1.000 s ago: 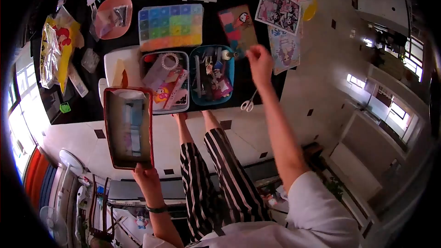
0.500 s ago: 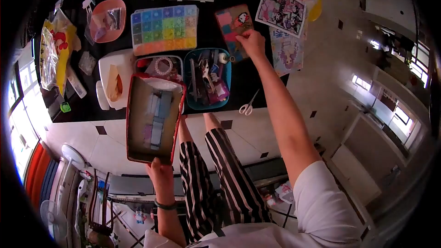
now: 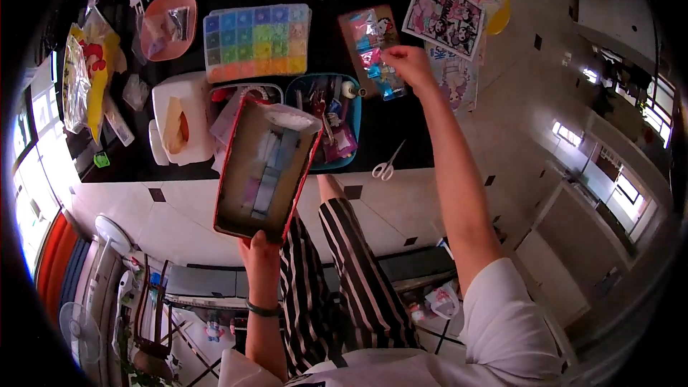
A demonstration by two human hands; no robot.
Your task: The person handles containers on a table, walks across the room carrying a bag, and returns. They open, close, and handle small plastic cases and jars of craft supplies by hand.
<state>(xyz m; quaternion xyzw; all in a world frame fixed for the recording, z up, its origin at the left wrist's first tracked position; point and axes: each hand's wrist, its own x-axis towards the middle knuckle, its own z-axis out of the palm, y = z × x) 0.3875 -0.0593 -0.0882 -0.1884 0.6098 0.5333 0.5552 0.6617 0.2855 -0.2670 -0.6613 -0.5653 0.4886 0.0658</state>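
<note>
Red-rimmed box beyond the left grip, near edge in its pinch, shiny packets at the pinching right grip

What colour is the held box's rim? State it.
The rim is red, clearest in the head view.

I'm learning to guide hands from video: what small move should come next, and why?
Perhaps raise the shiny packets with the right hand: it seems to pinch their edge, while the left hand holds the red-edged box open nearby.
</note>
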